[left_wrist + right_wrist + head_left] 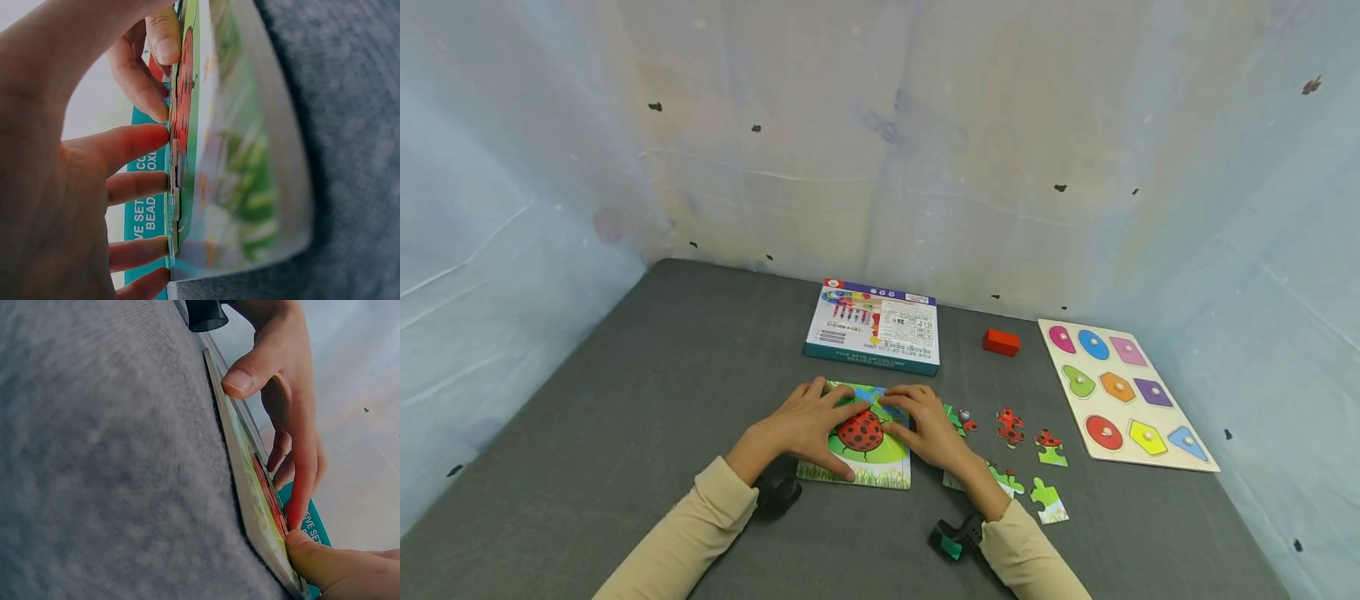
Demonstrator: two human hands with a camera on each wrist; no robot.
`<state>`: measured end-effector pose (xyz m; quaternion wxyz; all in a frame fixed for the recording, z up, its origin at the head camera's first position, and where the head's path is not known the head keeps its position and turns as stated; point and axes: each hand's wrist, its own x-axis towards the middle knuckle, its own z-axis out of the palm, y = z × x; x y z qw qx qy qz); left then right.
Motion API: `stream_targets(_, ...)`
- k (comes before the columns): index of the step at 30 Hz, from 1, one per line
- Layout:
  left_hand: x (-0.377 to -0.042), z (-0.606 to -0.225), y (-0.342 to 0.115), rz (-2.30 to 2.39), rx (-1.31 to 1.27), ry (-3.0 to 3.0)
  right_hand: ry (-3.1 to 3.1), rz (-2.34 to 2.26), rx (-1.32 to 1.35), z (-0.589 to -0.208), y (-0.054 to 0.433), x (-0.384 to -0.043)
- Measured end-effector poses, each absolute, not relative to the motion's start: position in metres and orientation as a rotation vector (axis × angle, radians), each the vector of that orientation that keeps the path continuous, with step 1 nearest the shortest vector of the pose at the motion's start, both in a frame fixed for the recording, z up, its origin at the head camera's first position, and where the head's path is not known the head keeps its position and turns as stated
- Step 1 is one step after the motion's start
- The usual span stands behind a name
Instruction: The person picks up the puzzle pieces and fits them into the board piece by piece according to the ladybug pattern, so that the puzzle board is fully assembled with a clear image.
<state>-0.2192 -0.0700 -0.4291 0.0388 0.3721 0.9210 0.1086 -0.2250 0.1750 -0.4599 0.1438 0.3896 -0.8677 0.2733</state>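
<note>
A ladybug jigsaw board lies flat on the dark table, its red ladybug picture between the two hands. My left hand spreads over its left part, fingertips on the raised pieces and thumb near the front edge. From the other side my right hand rests its thumb and fingertips on the board's right part, close to the left index finger. Both wrist views show fingertips touching the picture surface. Beneath and beside the right forearm lie loose jigsaw pieces, partly hidden by it.
Behind the board is a bead game box. A red block sits to its right. Farther right lies a wooden shape puzzle with coloured knobbed shapes. More loose ladybug pieces lie between it and the board. Pale sheeting hangs behind.
</note>
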Motion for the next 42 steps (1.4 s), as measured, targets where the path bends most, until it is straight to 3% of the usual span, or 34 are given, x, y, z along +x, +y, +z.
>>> stream_targets(9,-0.223,-0.426,-0.079,0.467,1.184,2.735,-2.485,0.785,1.118,-0.463,0.177,-0.226)
stream_targets(20,-0.223,-0.424,-0.087,0.680,1.043,2.642,-2.515,0.778,1.116,-0.458,0.175,-0.226)
stream_targets(28,-0.222,-0.429,-0.096,0.541,1.171,2.720,-2.552,0.757,1.120,-0.457,0.175,-0.227)
stream_targets(42,-0.224,-0.435,-0.108,0.688,1.215,2.678,-2.547,0.731,1.135,-0.453,0.176,-0.223)
